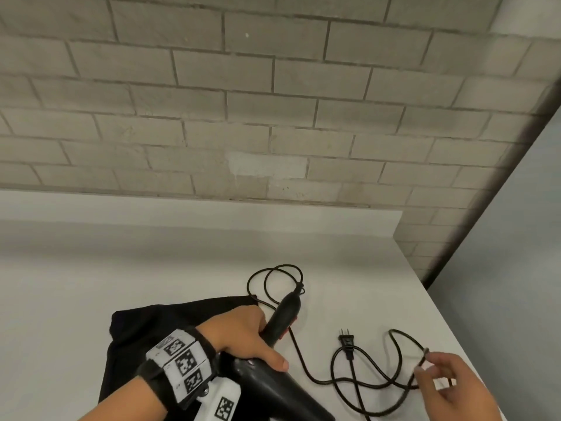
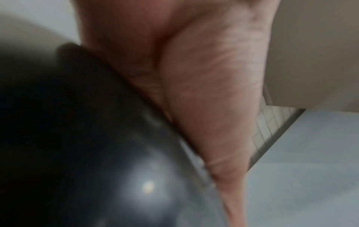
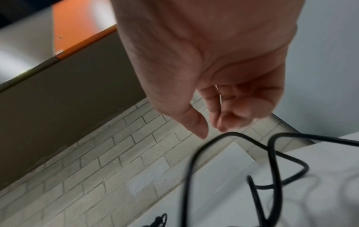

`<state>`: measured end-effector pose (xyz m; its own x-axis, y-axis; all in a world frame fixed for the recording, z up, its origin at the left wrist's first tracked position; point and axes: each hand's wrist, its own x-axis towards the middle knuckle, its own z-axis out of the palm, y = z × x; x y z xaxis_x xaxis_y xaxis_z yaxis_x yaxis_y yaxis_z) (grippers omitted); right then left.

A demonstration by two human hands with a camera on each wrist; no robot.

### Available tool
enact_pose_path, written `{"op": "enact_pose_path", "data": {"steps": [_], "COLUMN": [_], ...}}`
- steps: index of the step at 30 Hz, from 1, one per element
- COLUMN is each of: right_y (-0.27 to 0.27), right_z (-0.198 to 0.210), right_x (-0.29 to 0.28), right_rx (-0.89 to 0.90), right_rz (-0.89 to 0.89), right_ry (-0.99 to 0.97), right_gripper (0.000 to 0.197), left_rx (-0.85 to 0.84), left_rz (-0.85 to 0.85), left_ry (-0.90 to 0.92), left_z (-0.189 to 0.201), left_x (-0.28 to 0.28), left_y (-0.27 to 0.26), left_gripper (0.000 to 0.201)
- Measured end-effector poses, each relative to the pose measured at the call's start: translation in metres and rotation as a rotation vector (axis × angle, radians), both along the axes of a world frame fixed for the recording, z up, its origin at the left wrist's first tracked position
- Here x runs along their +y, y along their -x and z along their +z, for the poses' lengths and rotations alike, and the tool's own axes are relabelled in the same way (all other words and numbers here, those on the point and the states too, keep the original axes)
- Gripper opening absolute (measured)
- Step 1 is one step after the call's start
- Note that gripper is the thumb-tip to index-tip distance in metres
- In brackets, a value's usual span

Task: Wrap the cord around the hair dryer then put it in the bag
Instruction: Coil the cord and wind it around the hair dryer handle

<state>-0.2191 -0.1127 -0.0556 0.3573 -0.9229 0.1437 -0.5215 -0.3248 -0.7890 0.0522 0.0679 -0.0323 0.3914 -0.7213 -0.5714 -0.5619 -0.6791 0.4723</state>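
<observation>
A black hair dryer (image 1: 285, 311) is held over the white table (image 1: 121, 253), its handle pointing away from me. My left hand (image 1: 246, 332) grips it where handle meets body, thumb on top. The left wrist view shows only the dryer's glossy body (image 2: 77, 122) against the blurred palm (image 2: 194, 76). The black cord (image 1: 306, 366) leaves the handle end, loops behind it, then runs right into loose coils beside the plug (image 1: 346, 340). My right hand (image 1: 425, 369) hovers at the rightmost coil with fingers loosely curled (image 3: 211, 132), just above the cord (image 3: 272, 153). A black bag (image 1: 151, 329) lies flat under my left hand.
The table meets a pale brick wall (image 1: 273, 117) at the back. Its right edge (image 1: 449, 308) runs diagonally close to my right hand, with grey floor (image 1: 516, 268) beyond. An orange-edged surface (image 3: 81, 23) shows overhead in the right wrist view.
</observation>
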Motion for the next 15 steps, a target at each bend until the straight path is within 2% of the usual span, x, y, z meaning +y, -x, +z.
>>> {"op": "enact_pose_path", "data": {"steps": [2, 5, 8, 10, 11, 13, 15], "right_y": [-0.004, -0.018, -0.041, -0.061, -0.07, -0.087, -0.1], "right_z": [0.012, 0.026, 0.032, 0.031, 0.03, 0.026, 0.029], "right_x": [0.014, 0.034, 0.058, 0.077, 0.086, 0.104, 0.121], "right_rx": [-0.067, -0.211, -0.261, -0.256, -0.231, -0.113, -0.022], "right_rz": [0.01, 0.138, 0.355, 0.482, 0.549, 0.726, 0.847], "right_ry": [0.061, 0.011, -0.198, -0.313, -0.35, -0.344, -0.309], "right_gripper": [0.046, 0.035, 0.028, 0.018, 0.018, 0.048, 0.056], "left_rx": [-0.012, -0.047, -0.103, -0.156, -0.181, -0.229, -0.243], "left_rz": [0.054, 0.1, 0.142, 0.201, 0.225, 0.199, 0.217], "left_ry": [0.108, 0.278, 0.359, 0.367, 0.38, 0.339, 0.416], "left_z": [0.002, 0.008, 0.01, 0.009, 0.01, 0.004, -0.005], "left_x": [0.018, 0.045, 0.065, 0.073, 0.075, 0.083, 0.091], "left_y": [0.003, 0.014, 0.033, 0.042, 0.048, 0.057, 0.064], "left_gripper": [0.069, 0.065, 0.069, 0.069, 0.066, 0.053, 0.034]}}
